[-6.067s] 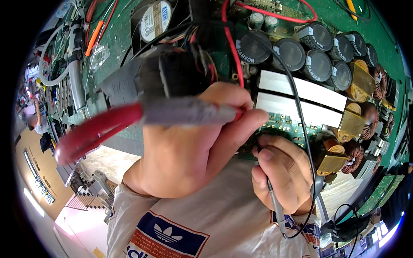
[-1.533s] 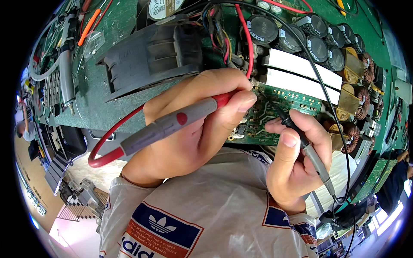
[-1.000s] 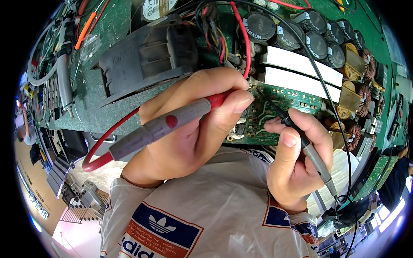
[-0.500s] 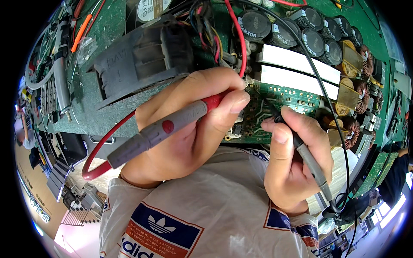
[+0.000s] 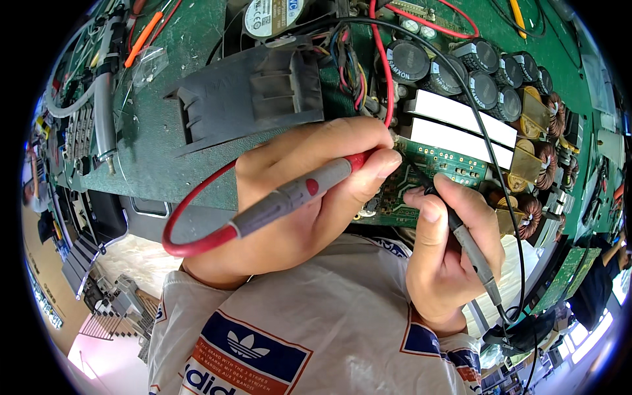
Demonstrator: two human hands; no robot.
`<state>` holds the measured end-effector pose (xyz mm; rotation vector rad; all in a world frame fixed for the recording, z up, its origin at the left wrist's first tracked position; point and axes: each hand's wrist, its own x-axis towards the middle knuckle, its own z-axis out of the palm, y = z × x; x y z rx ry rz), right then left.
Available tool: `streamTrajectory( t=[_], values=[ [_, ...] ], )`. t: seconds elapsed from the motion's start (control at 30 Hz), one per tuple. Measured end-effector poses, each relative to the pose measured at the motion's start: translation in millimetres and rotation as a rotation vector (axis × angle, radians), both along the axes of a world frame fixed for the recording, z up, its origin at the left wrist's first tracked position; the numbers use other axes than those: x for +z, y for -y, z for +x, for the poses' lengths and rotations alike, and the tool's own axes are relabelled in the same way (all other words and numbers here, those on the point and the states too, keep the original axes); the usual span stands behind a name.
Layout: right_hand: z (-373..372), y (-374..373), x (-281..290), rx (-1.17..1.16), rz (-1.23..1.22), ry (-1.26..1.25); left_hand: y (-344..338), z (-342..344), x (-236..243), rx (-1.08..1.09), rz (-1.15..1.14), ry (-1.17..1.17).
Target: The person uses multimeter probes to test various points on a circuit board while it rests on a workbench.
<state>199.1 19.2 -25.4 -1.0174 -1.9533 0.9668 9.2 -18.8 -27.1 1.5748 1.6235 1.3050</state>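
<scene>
Green circuit board [image 5: 434,164]: left hand [image 5: 309,197] pinches red probe [image 5: 296,194], right hand [image 5: 447,263] black probe [image 5: 471,247].

Left hand [image 5: 309,191] grips a grey probe with a red tip [image 5: 296,194], tip set on the green circuit board [image 5: 441,164] near centre; its red lead [image 5: 191,224] loops out toward 9 o'clock. Right hand [image 5: 447,257], at 4 o'clock, pinches a black probe [image 5: 471,247] against the same board. Black capacitors [image 5: 474,69] stand at 1 o'clock, a black plastic shroud [image 5: 250,92] at 11 o'clock.
</scene>
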Motion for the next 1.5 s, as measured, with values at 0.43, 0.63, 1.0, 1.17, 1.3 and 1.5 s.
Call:
streamTrajectory(
  t=[0.43, 0.63, 1.0, 1.17, 1.3, 1.5],
  values=[
    [-12, -6, 19, -0.014, 0.088, 0.03, 0, 5, 3, 0.039, 0.063, -0.029],
    [-12, -5, 11, -0.047, 0.109, 0.032, 0, 4, 0, 0.004, 0.092, -0.041],
    [-11, -6, 12, -0.033, 0.075, 0.006, -1, 8, -2, 0.025, 0.168, -0.048],
    [-12, -7, 11, -0.026, 0.084, -0.002, -1, 7, -3, 0.024, 0.166, -0.049],
    [-11, -6, 11, -0.028, 0.08, -0.009, 0, 8, -1, 0.026, 0.162, -0.06],
    [-12, -9, 13, 0.003, 0.194, 0.017, -1, 8, -2, 0.044, 0.19, -0.094]
  ],
)
